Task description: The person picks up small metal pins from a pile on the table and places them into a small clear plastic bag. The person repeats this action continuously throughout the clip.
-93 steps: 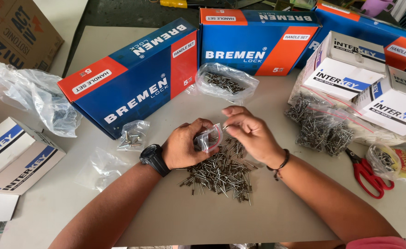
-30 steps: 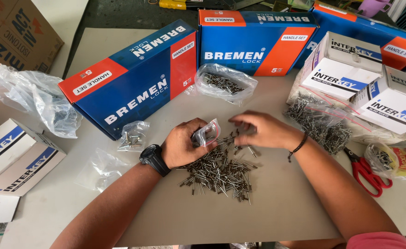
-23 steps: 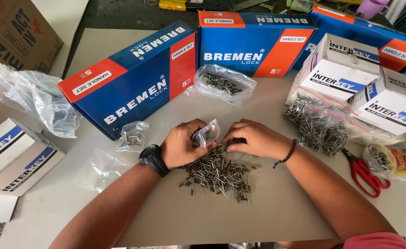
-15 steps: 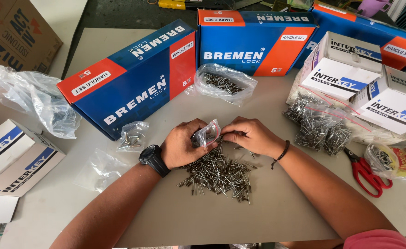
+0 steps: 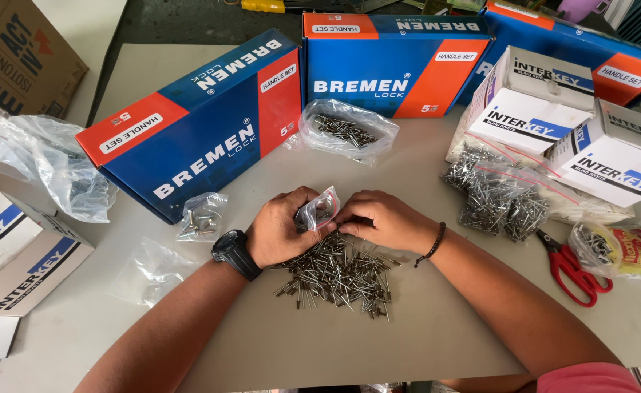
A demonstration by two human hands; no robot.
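Observation:
My left hand (image 5: 280,233) grips a small clear plastic bag (image 5: 319,209) and holds it up just above a loose pile of metal rivets (image 5: 338,273) on the grey table (image 5: 422,327). My right hand (image 5: 382,220) is pressed against the bag's mouth, fingers pinched together at its opening; whether rivets are between the fingertips is hidden. A black watch sits on the left wrist, a dark bead bracelet on the right.
Blue-and-orange boxes (image 5: 204,124) stand behind the hands. An open bag of rivets (image 5: 346,131) lies at the back, a small filled bag (image 5: 200,218) to the left. Bagged rivets (image 5: 499,196), white boxes (image 5: 531,116) and red scissors (image 5: 575,266) lie to the right. Crumpled plastic (image 5: 40,164) is far left.
My right hand went out to the rivets on the right, came back over the pile and now rests at the bag's mouth. The left hand kept the bag in place.

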